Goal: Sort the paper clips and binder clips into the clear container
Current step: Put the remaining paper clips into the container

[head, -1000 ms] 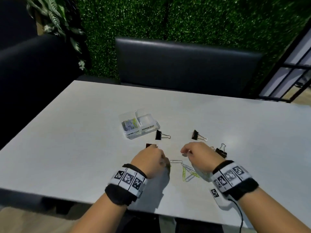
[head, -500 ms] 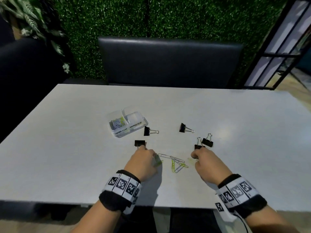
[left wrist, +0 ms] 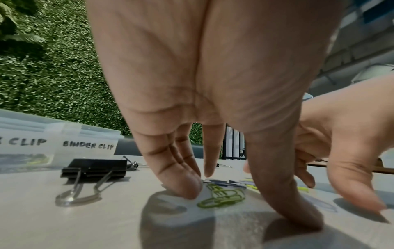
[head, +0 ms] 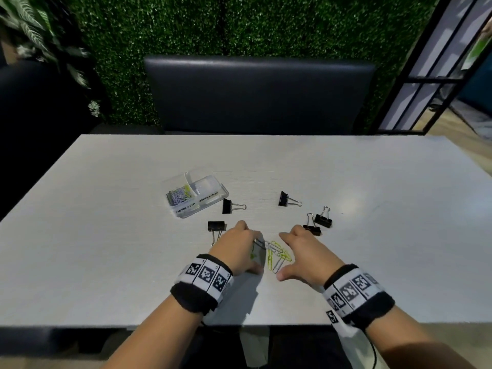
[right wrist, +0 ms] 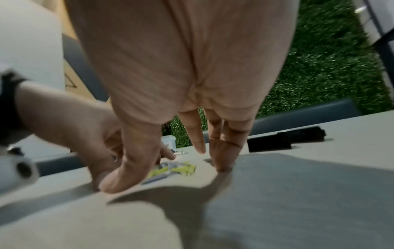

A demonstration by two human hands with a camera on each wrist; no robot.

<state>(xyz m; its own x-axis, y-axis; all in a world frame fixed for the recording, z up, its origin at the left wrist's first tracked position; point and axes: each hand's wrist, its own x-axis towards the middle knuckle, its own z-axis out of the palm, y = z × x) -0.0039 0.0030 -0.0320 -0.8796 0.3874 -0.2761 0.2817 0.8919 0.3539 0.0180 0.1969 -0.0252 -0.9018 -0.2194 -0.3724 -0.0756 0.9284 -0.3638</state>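
Note:
A small pile of green and silver paper clips (head: 277, 255) lies on the table between my hands. My left hand (head: 250, 251) stands on its fingertips at the pile's left, with straight fingers and thumb bracketing some green clips (left wrist: 221, 197). From the right, my right hand (head: 292, 255) closes in with spread fingers (right wrist: 221, 161) touching the table, holding nothing. The clear container (head: 195, 197), labelled for paper clips and binder clips, sits farther back on the left with paper clips in its left compartment. Black binder clips lie loose: one (head: 216, 226) beside my left hand, two (head: 323, 221) by my right.
Two more binder clips (head: 227, 206) (head: 283, 199) lie between the container and my hands. The grey table (head: 106, 235) ends just behind my wrists. A dark bench (head: 258, 97) and a green hedge wall stand beyond the far edge.
My right hand has moved left from beside the binder clips to the paper clip pile and spread its fingers. My left hand stays at the pile's left, its fingers now straighter.

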